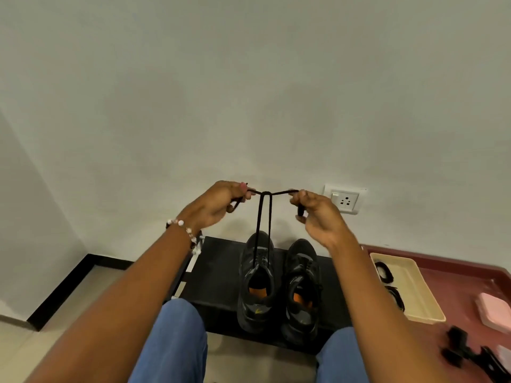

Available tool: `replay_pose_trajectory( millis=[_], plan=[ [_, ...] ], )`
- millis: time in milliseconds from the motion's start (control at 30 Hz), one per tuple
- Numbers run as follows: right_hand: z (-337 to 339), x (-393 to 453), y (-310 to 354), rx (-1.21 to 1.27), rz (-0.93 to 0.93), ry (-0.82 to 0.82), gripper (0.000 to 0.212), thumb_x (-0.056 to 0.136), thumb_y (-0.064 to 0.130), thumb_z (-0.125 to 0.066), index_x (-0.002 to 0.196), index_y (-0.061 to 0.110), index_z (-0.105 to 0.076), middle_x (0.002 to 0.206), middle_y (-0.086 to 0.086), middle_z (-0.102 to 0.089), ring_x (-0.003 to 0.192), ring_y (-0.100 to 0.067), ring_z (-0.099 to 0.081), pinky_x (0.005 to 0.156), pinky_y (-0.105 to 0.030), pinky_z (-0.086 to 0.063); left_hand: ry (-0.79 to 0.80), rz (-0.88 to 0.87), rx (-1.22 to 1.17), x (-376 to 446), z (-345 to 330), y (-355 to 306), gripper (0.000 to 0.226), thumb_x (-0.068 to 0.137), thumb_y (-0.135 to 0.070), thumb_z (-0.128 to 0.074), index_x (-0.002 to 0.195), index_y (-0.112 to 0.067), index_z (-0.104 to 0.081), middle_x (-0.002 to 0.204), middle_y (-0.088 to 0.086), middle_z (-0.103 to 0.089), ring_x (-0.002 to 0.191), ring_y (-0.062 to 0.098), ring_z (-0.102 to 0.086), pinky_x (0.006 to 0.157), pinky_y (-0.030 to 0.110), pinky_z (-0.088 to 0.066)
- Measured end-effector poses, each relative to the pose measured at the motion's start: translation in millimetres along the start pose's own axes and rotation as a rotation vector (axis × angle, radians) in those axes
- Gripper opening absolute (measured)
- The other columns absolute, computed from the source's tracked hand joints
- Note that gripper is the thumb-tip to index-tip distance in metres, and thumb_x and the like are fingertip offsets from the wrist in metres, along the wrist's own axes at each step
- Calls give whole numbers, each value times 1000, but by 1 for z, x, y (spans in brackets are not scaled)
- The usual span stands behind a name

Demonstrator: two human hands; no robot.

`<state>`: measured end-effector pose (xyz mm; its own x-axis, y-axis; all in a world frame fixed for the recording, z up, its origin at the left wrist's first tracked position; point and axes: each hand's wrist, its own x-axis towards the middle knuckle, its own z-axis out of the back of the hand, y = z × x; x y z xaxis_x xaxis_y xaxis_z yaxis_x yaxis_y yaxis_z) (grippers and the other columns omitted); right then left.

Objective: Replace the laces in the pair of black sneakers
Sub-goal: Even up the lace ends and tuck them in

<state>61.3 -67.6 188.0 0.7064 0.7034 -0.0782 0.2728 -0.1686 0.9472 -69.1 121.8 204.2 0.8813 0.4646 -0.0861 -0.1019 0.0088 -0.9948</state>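
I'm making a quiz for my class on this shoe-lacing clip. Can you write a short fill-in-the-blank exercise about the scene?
1. Both ends of the black lace are held up by the left hand and the ____ hand.
2. The lace runs down into the ____ sneaker of the pair.
3. The beige tray holds more black ____.
4. The wall socket is behind the ____ hand.

Missing words: right; left; laces; right
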Motion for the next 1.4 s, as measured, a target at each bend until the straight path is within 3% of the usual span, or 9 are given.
replay_pose_trajectory(
  millis=[200, 333, 467, 700, 867, 1000, 1200, 1267, 1400],
  plan=[
    [-35, 8, -35, 859, -22, -5, 27, 101, 22, -44, 80, 12, -58, 87, -13, -70, 88, -27, -71, 103, -48, -43, -9, 60, -973, 1, -38, 34, 30, 102, -25, -40, 75, -18, -51, 103, 10, -72, 104, 20, -68, 104, 47, -37],
    [-35, 13, -43, 826, 70, -124, 22, 94, 26, -58, 82, 8, -60, 65, -6, -55, 58, -16, -56, 73, -42, -59, -194, 2, -1362, 5, -42, 40, 32, 102, -21, -44, 73, -10, -53, 70, 8, -58, 55, 17, -58, 75, 41, -56],
    [-15, 15, -52, 120, 224, -201, 18, 88, 19, -67, 91, 2, -70, 77, -4, -65, 57, -8, -50, 52, -21, -40, -304, -140, -798, 9, -27, 46, 25, 99, -19, -50, 80, -7, -61, 73, 5, -64, 50, 9, -43, 48, 20, -40],
    [33, 33, -52, -1531, 415, 291, 27, 86, 27, -72, 96, 2, -76, 93, -14, -64, 91, -26, -57, 81, -36, -46, 61, -297, 953, 12, 14, 60, 18, 87, -16, -70, 101, -6, -75, 104, 9, -72, 96, 18, -64, 82, 17, -43],
    [52, 29, -66, -1715, 153, 251, 22, 88, 27, -69, 84, 5, -72, 84, -9, -61, 93, -22, -48, 74, -32, -40, 220, -39, 1278, 14, 29, 88, 22, 87, -26, -69, 95, -6, -75, 98, 10, -72, 92, 24, -65, 84, 35, -50],
    [58, 13, -92, -805, -110, -48, 24, 97, 16, -56, 77, 9, -67, 83, -7, -67, 83, -20, -60, 73, -27, -47, 52, 67, 812, 3, 32, 114, 22, 93, -19, -60, 76, -11, -71, 88, 0, -69, 88, 14, -60, 84, 28, -44],
    [34, 16, -136, 513, -260, -151, 27, 103, 17, -38, 90, 7, -59, 109, -16, -70, 100, -22, -66, 81, -27, -44, -226, 276, -531, 2, -17, 147, 30, 103, -15, -40, 78, -11, -56, 92, 7, -66, 75, 12, -54, 60, 21, -41],
    [24, 21, -146, 680, -268, -167, 25, 103, 24, -39, 97, 10, -58, 103, -13, -72, 105, -24, -66, 92, -30, -42, -201, 292, -871, 3, -27, 156, 34, 104, -20, -35, 75, -13, -52, 101, 11, -72, 88, 17, -64, 71, 25, -42],
    [10, 25, -149, 504, -197, -248, 26, 102, 26, -48, 80, 14, -57, 72, -1, -57, 67, -15, -57, 64, -25, -40, -209, 294, -1152, 6, -42, 160, 38, 105, -30, -32, 75, -15, -51, 79, 6, -68, 76, 21, -68, 66, 25, -44]
  ],
)
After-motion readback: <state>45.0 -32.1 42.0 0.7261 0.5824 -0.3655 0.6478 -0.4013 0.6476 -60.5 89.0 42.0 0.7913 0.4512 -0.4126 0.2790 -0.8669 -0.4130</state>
